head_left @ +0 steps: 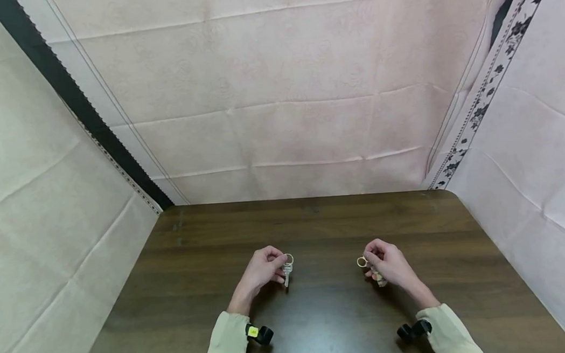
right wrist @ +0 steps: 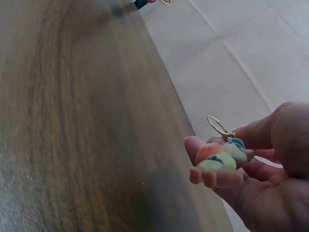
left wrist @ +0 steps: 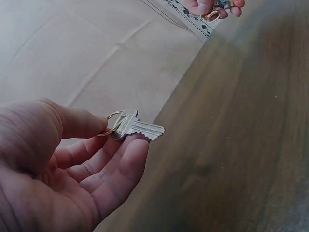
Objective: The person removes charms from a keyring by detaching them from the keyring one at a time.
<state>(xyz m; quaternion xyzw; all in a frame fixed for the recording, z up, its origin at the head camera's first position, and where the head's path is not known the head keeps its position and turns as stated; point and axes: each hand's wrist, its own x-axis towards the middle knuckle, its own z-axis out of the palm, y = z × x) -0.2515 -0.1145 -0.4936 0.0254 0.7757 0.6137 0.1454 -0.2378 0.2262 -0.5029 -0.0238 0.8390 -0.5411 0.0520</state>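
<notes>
My left hand [head_left: 265, 269] pinches a silver key [left wrist: 137, 128] by its small gold ring [left wrist: 111, 124] between thumb and fingers, just above the dark wooden table [head_left: 315, 234]. In the head view the key [head_left: 287, 273] hangs down from that hand. My right hand [head_left: 387, 264] holds a colourful keychain charm [right wrist: 219, 157] with a gold split ring [right wrist: 218, 125] sticking up past the fingers. That ring [head_left: 362, 262] shows at the hand's left side in the head view. The two hands are apart, left and right of the table's middle.
Pale pink cloth [head_left: 277, 90] hangs behind the table, with more sheets at both sides. A dark band [head_left: 74, 103] runs down the left and a flowered border [head_left: 490, 83] down the right. Black wrist cameras [head_left: 260, 334] sit at my cuffs.
</notes>
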